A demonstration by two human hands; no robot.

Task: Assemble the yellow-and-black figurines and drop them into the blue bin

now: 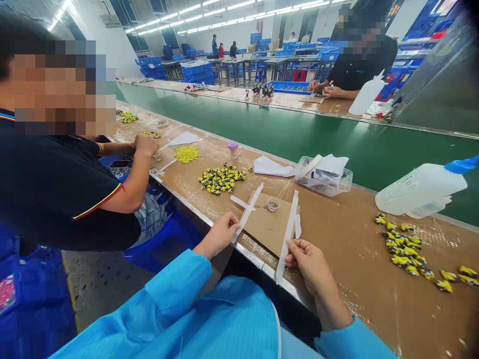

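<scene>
I'm watching the left hand [219, 234] pinching one white strip [247, 213] and the right hand [309, 264] pinching another white strip [288, 237], both grips narrow, above a cardboard sheet [265, 234].

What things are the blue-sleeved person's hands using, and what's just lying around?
Being used:
left hand
right hand
white strips

Just lying nearby:
cardboard sheet
small glass dish
plastic tub
plastic bottle
yellow pieces

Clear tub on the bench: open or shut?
Open: the clear tub shows no lid, and white sheets stick up past its rim.
</scene>
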